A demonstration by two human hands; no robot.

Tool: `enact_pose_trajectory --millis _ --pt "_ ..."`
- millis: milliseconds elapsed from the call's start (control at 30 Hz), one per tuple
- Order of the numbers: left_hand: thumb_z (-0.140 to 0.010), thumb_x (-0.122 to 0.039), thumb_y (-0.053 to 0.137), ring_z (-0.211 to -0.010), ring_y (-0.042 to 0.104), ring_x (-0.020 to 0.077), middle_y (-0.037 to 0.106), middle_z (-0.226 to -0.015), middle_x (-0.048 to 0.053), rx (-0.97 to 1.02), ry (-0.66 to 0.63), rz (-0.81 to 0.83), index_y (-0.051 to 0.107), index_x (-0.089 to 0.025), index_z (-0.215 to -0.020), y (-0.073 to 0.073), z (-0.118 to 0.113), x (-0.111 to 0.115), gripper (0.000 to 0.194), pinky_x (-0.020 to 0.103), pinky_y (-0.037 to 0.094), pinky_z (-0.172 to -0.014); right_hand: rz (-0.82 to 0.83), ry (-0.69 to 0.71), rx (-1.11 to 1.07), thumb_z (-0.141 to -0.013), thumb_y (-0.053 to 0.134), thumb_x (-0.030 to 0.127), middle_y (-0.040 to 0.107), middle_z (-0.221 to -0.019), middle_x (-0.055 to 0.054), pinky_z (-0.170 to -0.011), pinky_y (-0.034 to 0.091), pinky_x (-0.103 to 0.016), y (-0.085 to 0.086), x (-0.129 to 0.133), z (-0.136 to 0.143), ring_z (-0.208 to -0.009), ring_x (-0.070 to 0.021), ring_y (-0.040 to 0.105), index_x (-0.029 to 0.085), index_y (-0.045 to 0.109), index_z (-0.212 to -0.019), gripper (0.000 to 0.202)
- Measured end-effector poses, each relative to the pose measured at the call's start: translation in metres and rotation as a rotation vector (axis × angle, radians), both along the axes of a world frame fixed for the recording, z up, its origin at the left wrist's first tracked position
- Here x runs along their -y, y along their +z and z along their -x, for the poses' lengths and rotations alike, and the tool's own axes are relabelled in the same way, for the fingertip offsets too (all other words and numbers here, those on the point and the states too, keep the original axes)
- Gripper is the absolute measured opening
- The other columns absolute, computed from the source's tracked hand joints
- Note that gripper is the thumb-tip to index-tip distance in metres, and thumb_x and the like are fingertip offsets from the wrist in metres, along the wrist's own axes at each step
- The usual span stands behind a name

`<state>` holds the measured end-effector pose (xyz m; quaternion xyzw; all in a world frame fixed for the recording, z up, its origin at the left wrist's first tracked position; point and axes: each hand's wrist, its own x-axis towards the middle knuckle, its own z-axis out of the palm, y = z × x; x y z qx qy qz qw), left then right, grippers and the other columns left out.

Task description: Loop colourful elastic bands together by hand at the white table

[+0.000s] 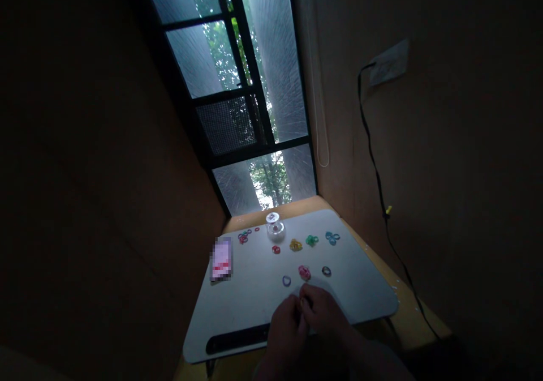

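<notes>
Over the near edge of a white lap table (246, 307), my left hand (285, 327) and my right hand (324, 310) meet, fingers pinched together at the tips. Whatever they hold is too small and dark to make out. Just beyond my fingertips lies a pile of pink bands (304, 272), with a pale loop (287, 281) to its left and a dark loop (326, 270) to its right. Farther back are small heaps of looped bands: red (276, 249), yellow (296, 245), green (311, 240) and blue (332, 238).
A clear lidded container (275, 229) stands at the table's far side. Mixed bands (244, 236) lie left of it, near a blurred pink item (221, 259). A black slot (237, 338) runs along the near edge. A black cable (373, 160) hangs on the right.
</notes>
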<state>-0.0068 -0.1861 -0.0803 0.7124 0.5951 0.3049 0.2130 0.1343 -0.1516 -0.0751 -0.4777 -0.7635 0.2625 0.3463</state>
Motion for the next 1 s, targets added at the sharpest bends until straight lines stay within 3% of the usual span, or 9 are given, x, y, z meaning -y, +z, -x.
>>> enact_pose_trajectory --millis 1000 --pt "-0.091 -0.03 0.049 -0.078 0.057 0.0201 0.064 -0.086 0.006 0.025 -0.033 -0.015 0.058 -0.02 -0.088 0.0075 0.0008 0.0036 0.014 0.03 0.039 -0.071 -0.013 -0.017 0.019 -0.086 0.045 0.018 0.06 -0.071 0.0 -0.063 0.034 -0.025 0.0007 -0.0001 0.0015 -0.068 -0.015 0.055 0.021 0.053 -0.073 0.015"
